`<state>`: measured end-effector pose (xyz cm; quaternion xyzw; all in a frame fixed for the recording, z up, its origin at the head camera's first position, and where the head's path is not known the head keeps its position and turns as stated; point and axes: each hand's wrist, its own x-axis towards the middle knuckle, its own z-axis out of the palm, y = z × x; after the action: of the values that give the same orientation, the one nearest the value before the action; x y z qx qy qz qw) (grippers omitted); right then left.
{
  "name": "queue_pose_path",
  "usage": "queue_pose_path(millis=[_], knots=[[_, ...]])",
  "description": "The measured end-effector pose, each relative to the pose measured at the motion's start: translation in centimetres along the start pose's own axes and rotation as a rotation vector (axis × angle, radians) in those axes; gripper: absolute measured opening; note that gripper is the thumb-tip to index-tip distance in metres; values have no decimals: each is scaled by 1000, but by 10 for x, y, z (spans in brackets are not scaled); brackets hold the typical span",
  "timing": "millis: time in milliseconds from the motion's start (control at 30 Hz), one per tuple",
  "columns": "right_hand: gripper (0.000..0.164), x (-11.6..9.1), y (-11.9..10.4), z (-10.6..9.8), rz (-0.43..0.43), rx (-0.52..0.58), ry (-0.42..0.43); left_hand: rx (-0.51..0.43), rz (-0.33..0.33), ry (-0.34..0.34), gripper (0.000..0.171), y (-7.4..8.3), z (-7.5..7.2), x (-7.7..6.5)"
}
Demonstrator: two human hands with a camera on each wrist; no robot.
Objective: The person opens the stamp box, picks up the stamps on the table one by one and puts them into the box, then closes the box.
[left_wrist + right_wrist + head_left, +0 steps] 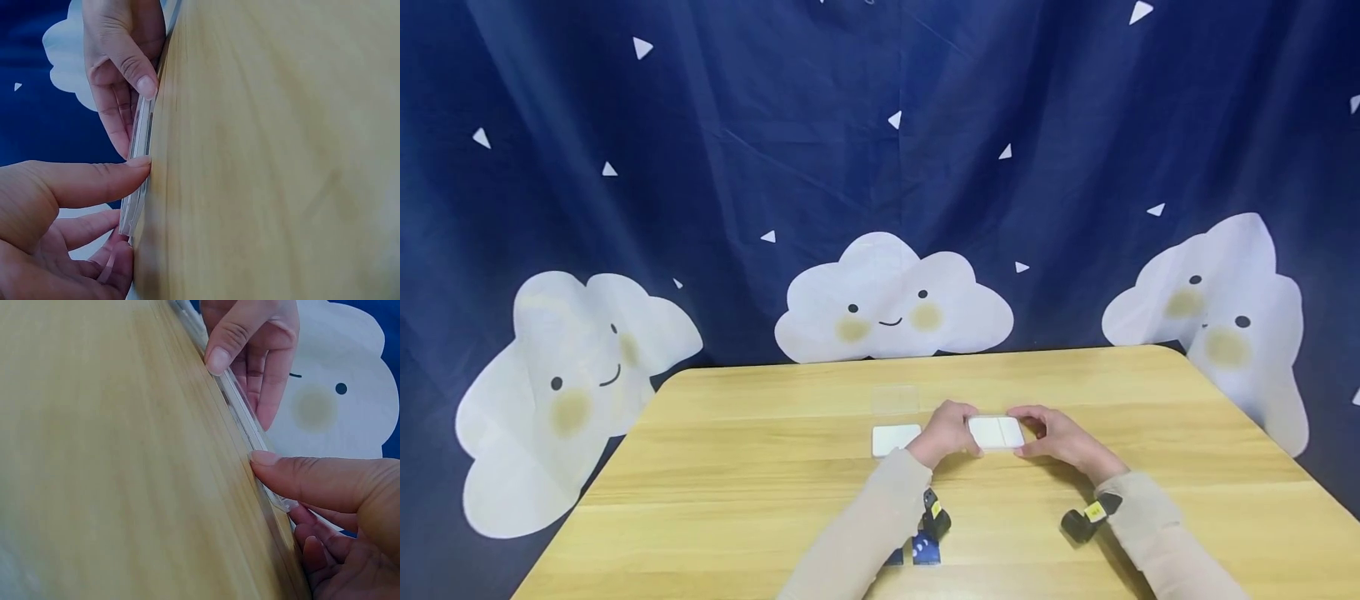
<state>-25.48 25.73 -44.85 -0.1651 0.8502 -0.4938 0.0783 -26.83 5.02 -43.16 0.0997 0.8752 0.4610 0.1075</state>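
A flat white rectangular case [985,432] with clear edges lies between both hands, a thin line crossing its face toward the right. My left hand [949,431] grips its left end, thumb on the near side and fingers behind. At the opposite end my right hand [1062,437] holds it the same way between thumb and fingers. Seen edge-on in the left wrist view, the case [142,131] shows layered transparent sides, close over the wooden tabletop. The right wrist view shows its narrow edge [240,409] under both thumbs.
Left of the hands lies a second white rectangular piece [891,438], partly behind the left wrist. Beyond it is a clear, thin rectangular sheet [895,399]. Small dark-blue printed cards [927,549] lie near the left forearm. A blue cloud-patterned curtain [820,167] hangs behind the table [737,467].
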Motion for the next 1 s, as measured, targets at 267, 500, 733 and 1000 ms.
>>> queue_pose_path(millis=[267, 500, 733, 1000], knots=[[61, 0, -2, -3, -7, 17, -20, 25, 33, -43, 56, 0, -4, 0], [61, -2, -2, -2, -7, 24, -26, 51, 68, -54, 56, -3, -4, 1], [63, -1, -1, -1, -4, 19, -31, 28, 63, -61, 54, -6, -5, 1], [62, -1, -2, -1, -12, 19, -23, 52, 69, -47, 57, -4, -5, 2]])
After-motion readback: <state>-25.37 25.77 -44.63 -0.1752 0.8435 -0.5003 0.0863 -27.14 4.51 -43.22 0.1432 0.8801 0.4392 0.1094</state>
